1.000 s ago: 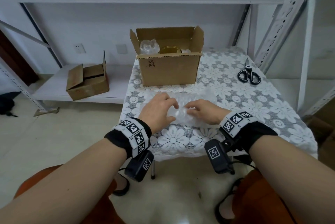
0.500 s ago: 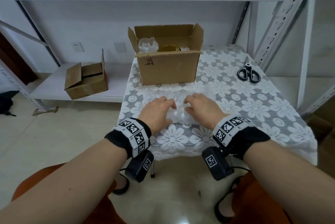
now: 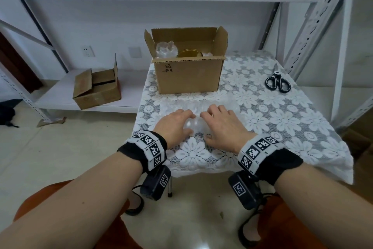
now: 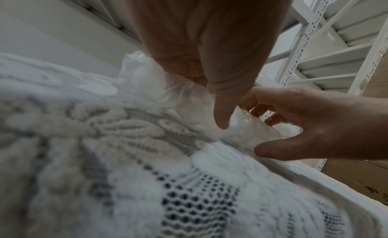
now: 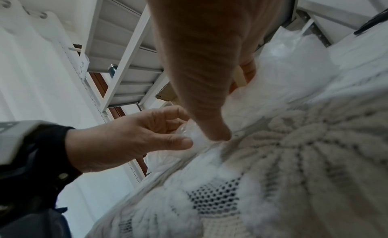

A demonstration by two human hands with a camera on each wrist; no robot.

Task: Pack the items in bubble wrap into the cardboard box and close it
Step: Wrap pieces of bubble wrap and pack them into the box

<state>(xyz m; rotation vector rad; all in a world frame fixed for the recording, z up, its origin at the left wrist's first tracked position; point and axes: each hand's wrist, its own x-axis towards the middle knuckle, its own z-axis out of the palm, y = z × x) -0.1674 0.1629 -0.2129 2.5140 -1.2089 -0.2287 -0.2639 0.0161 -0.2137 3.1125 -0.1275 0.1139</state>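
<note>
On the lace-covered tabletop (image 3: 282, 119), before the open cardboard box (image 3: 188, 75), a soft, light, slippery bubble wrap bundle (image 3: 194, 125) is clasped by left hand (image 3: 173, 125) and right hand (image 3: 224, 127); it is best gripped around the middle.

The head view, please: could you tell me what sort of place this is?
Probably a storeroom or home packing corner: white slotted metal shelving, an open cardboard box on a lace-covered table, and a second box on a low shelf.

Head view high, looking down; wrist views close, low, facing inward.
</note>
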